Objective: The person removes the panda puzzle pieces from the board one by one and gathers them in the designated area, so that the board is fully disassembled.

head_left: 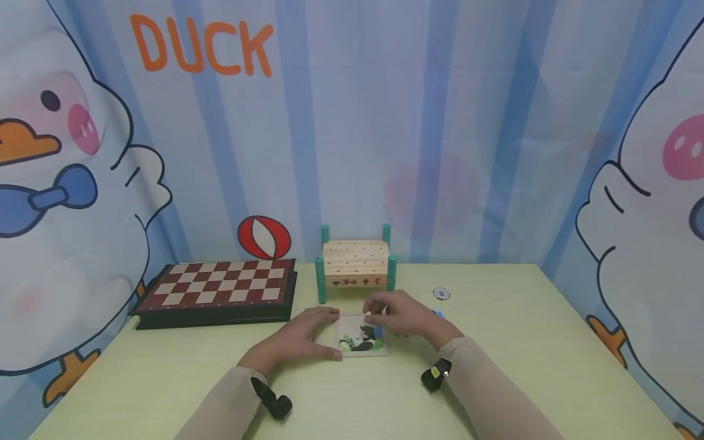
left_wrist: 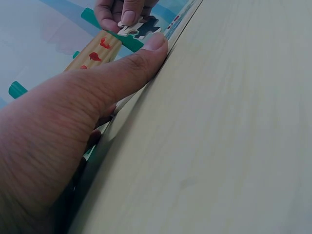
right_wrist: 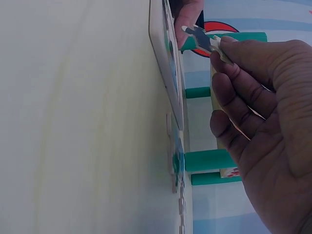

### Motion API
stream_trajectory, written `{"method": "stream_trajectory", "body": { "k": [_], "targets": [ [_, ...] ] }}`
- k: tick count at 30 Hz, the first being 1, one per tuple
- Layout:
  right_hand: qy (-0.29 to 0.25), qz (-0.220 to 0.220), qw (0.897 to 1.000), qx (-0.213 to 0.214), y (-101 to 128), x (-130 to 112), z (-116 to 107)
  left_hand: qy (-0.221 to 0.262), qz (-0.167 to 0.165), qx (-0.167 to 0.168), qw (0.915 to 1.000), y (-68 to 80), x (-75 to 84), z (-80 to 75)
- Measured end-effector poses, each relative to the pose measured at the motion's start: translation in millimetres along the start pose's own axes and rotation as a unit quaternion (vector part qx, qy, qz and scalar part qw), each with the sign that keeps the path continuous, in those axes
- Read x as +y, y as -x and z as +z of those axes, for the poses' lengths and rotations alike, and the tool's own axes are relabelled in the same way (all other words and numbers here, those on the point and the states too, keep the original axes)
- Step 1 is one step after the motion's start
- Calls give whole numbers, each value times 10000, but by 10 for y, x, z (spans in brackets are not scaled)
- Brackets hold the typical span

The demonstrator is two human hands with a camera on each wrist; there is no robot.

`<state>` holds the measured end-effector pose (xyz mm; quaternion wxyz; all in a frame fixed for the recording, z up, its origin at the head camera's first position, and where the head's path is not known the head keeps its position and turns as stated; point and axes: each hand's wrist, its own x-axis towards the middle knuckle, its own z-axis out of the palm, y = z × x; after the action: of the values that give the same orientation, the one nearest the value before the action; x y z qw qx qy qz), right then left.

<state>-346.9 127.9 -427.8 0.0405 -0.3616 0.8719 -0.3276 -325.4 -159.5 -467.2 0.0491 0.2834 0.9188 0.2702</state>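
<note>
A small puzzle board (head_left: 352, 353) with a green, black and white picture lies flat on the table in front of me. Along its left side rests my left hand (head_left: 294, 342), thumb at the near corner and fingers stretched to the far one. My right hand (head_left: 404, 315) is over the board's far right part, pinching a jigsaw piece (right_wrist: 201, 38) between thumb and index finger. In the left wrist view that jigsaw piece (left_wrist: 141, 28) appears black and white, raised and tilted. Several loose jigsaw pieces (right_wrist: 176, 163) lie beside the board, mostly hidden by the right hand in the head view.
A folding chessboard (head_left: 220, 286) lies at the left of the table. Behind the puzzle stands a small wooden toy bed (head_left: 356, 260) with green posts. A round chip (head_left: 441, 294) lies to its right. A printed curtain (head_left: 363, 122) hangs along the table's back edge.
</note>
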Motion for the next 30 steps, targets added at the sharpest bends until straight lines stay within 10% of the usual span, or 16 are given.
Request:
{"method": "stream_trajectory", "body": {
  "k": [30],
  "targets": [
    [364, 654, 9958, 536, 585, 534, -461, -66, 57, 5, 10000, 7, -3, -1]
  ]
}}
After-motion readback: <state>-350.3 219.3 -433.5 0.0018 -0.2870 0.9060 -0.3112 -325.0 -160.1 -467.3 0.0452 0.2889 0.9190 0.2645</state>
